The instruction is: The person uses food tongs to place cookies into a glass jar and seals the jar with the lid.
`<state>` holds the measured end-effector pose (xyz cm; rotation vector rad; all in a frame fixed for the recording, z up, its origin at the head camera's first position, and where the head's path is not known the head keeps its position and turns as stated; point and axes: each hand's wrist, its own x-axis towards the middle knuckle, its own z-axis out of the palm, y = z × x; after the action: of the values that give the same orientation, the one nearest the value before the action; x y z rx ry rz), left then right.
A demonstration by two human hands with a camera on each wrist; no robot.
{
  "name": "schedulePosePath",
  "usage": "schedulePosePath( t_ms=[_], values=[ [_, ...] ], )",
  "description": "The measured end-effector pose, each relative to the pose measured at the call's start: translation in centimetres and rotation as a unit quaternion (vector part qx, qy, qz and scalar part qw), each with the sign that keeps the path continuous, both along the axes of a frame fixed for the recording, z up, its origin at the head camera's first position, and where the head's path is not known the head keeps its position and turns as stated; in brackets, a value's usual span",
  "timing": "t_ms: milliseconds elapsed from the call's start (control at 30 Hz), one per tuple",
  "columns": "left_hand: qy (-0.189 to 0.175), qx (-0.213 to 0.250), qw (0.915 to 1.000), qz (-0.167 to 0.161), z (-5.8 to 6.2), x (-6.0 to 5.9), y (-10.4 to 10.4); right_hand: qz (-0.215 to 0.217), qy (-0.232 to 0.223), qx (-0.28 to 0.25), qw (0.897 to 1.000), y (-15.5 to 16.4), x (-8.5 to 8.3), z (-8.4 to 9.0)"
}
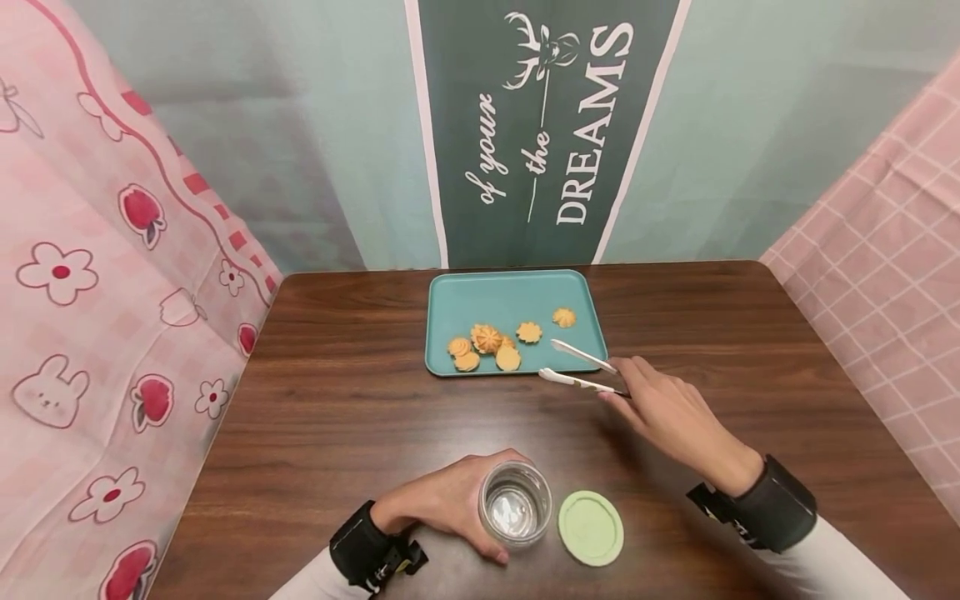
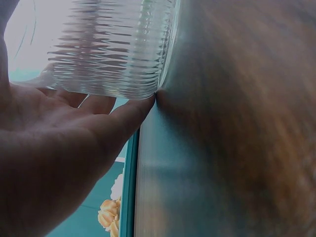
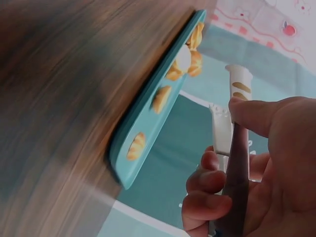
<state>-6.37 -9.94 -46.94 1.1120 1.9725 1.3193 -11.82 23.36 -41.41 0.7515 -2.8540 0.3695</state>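
The glass jar (image 1: 516,505) is being steadied by the left hand (image 1: 442,500), wrapped round it. Tongs (image 1: 581,367) are being gripped by the right hand (image 1: 671,412), tips parted, beside the cookies (image 1: 487,343) on the far tray (image 1: 495,296).

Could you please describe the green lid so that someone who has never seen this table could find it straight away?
Start at the dark wooden table and look to its near edge, well in front of the teal tray of cookies. There the left hand holds a clear glass jar, and the green lid lies flat just right of it. It is the only pale green, flat round disc there.
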Motion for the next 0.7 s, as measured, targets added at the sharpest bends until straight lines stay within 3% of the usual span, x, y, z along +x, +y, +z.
schedulePosePath(
  t_ms=[233,467,700],
  values=[
    [0.012,-0.005,0.9999,0.000,0.0,-0.1,0.0,0.011,-0.016,-0.002,1.000,-1.4,-1.1,0.0],
    [-0.003,-0.012,0.9999,0.002,0.0,-0.1,-0.2,0.016,-0.034,-0.012,0.999,-2.4,-2.2,-0.5],
    [0.016,-0.014,0.9998,-0.004,-0.1,-0.1,-0.1,0.018,-0.034,-0.022,0.999,-3.4,-3.3,-1.0]
  ],
)
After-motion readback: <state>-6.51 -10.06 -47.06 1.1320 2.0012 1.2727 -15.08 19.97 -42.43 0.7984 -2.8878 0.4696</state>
